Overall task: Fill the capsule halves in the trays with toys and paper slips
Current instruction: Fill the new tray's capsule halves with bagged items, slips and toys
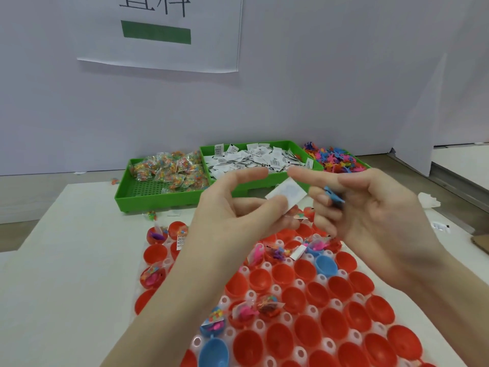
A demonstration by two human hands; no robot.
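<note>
White table [66, 260] bearing, at its near side, a clear capsule tray [299, 353] seated with red and blue capsule halves [280, 340]. At its far edge stand three green bins: bead packets [169, 170] at left, paper slips [254, 160] in the middle, coloured toy figures [336, 160] at right. A few stray packets [151, 215] lie loose before the bins.

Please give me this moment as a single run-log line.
left hand: pinches paper slip | right hand: holds blue toy | capsule tray: mostly unfilled
</note>
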